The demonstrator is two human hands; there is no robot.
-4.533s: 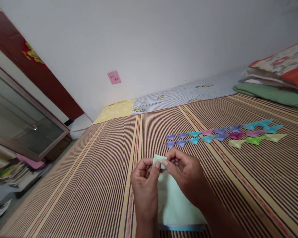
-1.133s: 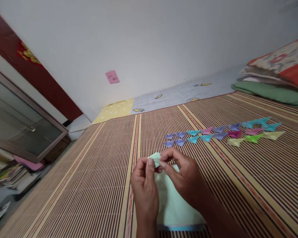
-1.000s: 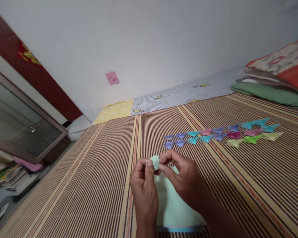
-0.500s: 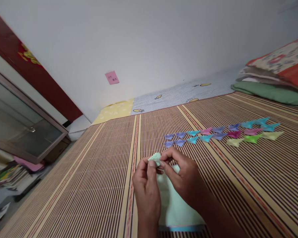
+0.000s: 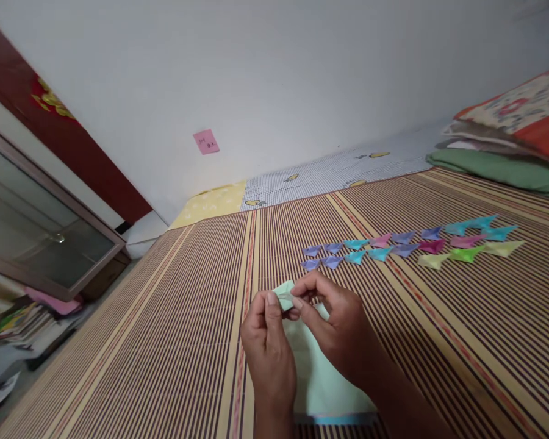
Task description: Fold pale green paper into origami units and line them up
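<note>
A small piece of pale green folded paper point(image 5: 284, 294) is pinched between my two hands, above the striped mat. My left hand point(image 5: 269, 341) grips its left side, thumb on top. On the right side, the thumb and forefinger of my right hand point(image 5: 336, 320) hold its edge. Beneath my hands lies a stack of paper sheets point(image 5: 332, 384), pale green on top with a blue edge showing at the front. Beyond them stand two rows of small folded paper boats point(image 5: 379, 253) in purple, blue, pink, green and yellow.
The striped mat point(image 5: 187, 317) reaches back to a checked cloth point(image 5: 320, 177) along the wall. Folded bedding point(image 5: 503, 171) is piled at the far right. A pink note point(image 5: 205, 141) sticks to the wall. At the left are a glass-fronted cabinet point(image 5: 36, 207) and stacked books point(image 5: 25, 326).
The folded paper has turned in my fingers and now shows a wider, squarer face. My left thumb has shifted slightly left. The boats and the sheets stay where they were.
</note>
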